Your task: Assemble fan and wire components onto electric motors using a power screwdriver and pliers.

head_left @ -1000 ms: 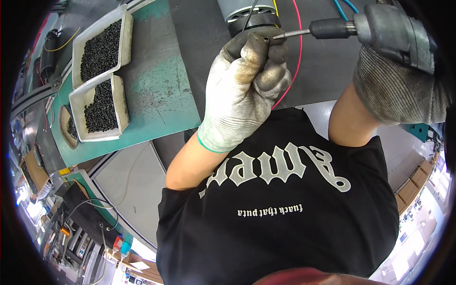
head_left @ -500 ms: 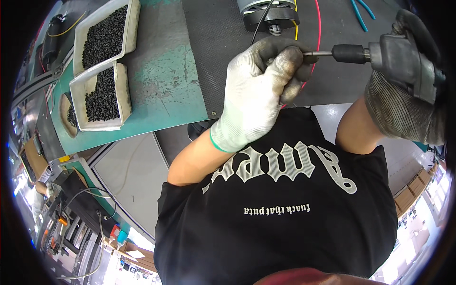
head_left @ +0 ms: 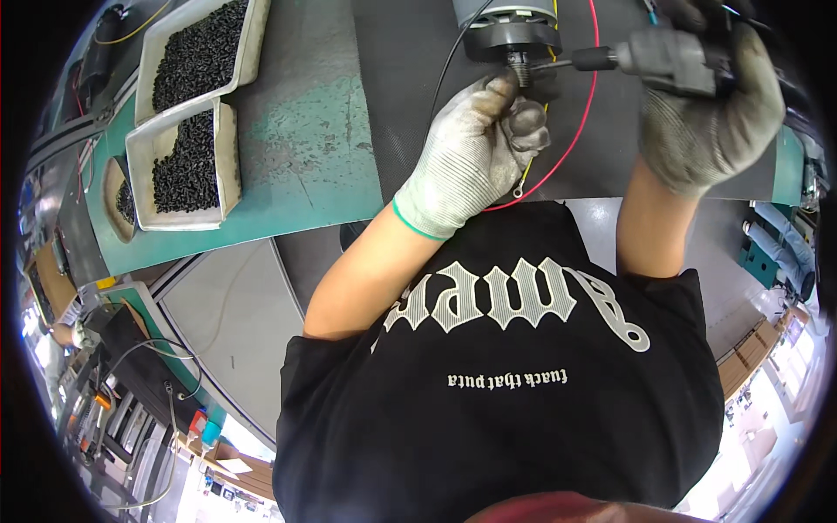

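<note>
My left hand (head_left: 478, 144), in a white knit glove with blackened fingertips, has its fingers closed at the lower end of a ridged black shaft (head_left: 518, 65). What lies between the fingertips is hidden. That shaft sticks out of a grey cylindrical motor (head_left: 510, 17) with a black end cap. In my gloved right hand (head_left: 697, 148) is a dark power screwdriver (head_left: 667, 61), held sideways. Its bit (head_left: 554, 65) points left, and the tip is right beside the shaft and my left fingertips; contact cannot be made out.
At the left, two pale bins (head_left: 228, 179) hold many small black parts, with a smaller tray (head_left: 113, 205) beside them. Red (head_left: 580, 131), yellow and black wires run from the motor over the dark mat (head_left: 392, 87). Another person's legs (head_left: 785, 244) show at the far right.
Both hands have moved away from my body, up to the motor's shaft. The screwdriver has shifted left and away from me. The blue-handled tool is now mostly covered by my right hand.
</note>
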### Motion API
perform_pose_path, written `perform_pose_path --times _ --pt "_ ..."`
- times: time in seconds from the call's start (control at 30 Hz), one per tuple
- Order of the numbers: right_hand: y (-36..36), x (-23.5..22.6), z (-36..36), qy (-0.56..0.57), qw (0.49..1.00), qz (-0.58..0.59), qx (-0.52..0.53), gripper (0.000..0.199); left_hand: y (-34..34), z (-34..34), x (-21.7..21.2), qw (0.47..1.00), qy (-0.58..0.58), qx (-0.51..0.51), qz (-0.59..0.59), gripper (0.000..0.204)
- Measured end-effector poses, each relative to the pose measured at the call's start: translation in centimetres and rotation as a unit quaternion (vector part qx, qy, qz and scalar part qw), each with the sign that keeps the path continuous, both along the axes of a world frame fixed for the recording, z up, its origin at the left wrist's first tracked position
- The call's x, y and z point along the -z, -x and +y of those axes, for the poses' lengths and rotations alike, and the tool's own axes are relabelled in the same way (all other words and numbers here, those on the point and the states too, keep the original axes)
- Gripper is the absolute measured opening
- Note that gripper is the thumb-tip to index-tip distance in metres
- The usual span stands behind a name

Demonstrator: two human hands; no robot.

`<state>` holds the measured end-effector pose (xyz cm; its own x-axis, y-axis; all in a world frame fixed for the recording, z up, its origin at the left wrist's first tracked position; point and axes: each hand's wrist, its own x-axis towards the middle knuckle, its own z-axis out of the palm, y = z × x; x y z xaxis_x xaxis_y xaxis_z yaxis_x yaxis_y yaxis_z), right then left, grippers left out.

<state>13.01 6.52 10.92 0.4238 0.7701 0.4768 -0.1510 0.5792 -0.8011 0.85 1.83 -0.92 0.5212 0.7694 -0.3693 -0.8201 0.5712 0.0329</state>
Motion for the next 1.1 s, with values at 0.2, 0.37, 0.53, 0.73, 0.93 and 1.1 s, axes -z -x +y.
perform_pose_path --times 0.2,0.37,0.53,0.73,0.93,1.1 --pt "-0.4 1.5 -0.1 0.009 0.978 -0.182 -0.098 0.046 -0.3 0.1 -1.4 0.977 -0.11 -0.028 0.179 0.019" --pt "0.2 2.5 0.6 -0.107 0.977 -0.15 -0.108 0.024 -0.4 0.1 -1.7 0.931 -0.12 0.034 0.343 0.025" --pt "-1.8 2.5 1.9 -0.093 0.954 -0.065 -0.279 0.024 -0.4 0.6 -2.3 0.945 -0.105 0.037 0.308 0.021" --pt "-1.0 2.3 1.4 0.019 0.897 0.108 -0.427 0.026 0.0 1.1 -2.3 0.918 -0.127 0.08 0.366 0.027" --pt "-4.3 4.9 2.7 -0.035 0.956 0.018 -0.29 0.025 -0.1 1.2 -2.2 0.915 -0.137 0.066 0.374 0.026" --pt "-0.6 2.8 1.0 -0.008 0.983 -0.138 -0.124 0.025 0.4 0.7 -3.2 0.896 -0.155 0.05 0.414 0.025"
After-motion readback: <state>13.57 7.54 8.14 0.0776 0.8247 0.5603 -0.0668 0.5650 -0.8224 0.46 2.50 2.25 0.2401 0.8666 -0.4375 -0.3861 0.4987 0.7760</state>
